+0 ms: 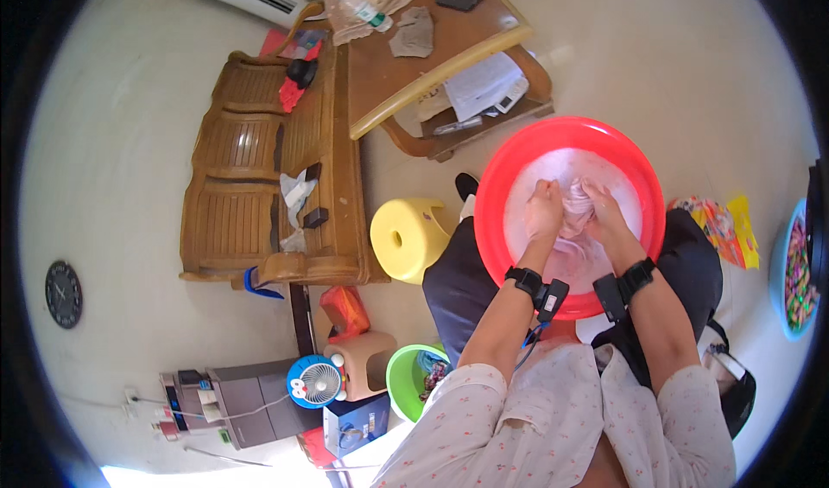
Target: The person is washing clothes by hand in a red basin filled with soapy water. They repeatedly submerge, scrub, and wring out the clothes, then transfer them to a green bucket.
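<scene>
A red plastic basin (570, 135) with foamy, cloudy water stands between my knees. Over the water, both hands work close together on a wet pale pink cloth (575, 211). My left hand (544, 212) is clenched at the cloth's left side. On the right, my right hand (602, 208) curls its fingers around the bunched fabric. The cloth's lower part trails into the suds, where its outline is lost. Each wrist wears a black strap with a small black box.
A yellow plastic stool (414, 245) stands left of the basin. A green tub (403, 384) holds clothes. Further off are a wooden bench (324, 229), a wooden table (447, 41), a blue fan (317, 382), a colourful plastic bag (706, 225) and a blue basin (779, 274).
</scene>
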Demonstrator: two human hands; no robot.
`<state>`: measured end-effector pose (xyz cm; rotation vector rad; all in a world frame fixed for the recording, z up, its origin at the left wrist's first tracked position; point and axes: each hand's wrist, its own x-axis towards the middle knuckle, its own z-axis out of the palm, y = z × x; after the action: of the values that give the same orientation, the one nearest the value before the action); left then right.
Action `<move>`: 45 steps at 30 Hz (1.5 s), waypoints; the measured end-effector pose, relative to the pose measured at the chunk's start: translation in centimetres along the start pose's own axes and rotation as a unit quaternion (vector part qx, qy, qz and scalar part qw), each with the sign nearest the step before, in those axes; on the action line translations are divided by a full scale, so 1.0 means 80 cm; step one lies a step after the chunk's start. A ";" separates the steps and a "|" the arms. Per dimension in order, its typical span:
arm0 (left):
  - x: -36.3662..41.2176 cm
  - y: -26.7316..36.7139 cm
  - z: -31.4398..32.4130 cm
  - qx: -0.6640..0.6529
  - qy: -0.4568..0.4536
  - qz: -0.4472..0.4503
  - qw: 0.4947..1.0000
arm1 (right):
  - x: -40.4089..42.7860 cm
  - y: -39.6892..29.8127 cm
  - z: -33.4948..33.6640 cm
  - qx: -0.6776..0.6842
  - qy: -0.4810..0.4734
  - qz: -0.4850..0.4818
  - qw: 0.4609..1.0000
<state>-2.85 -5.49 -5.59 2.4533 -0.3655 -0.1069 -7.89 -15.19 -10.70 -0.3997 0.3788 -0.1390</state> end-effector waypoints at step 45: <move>0.003 -0.081 0.049 -0.158 0.013 -0.078 0.984 | -0.030 -0.021 0.043 -0.091 0.104 -0.005 0.990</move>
<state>-1.73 -3.06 -12.68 2.1624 -0.1318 -0.1834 -8.86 -15.00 -6.35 -0.5687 0.5986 -0.1571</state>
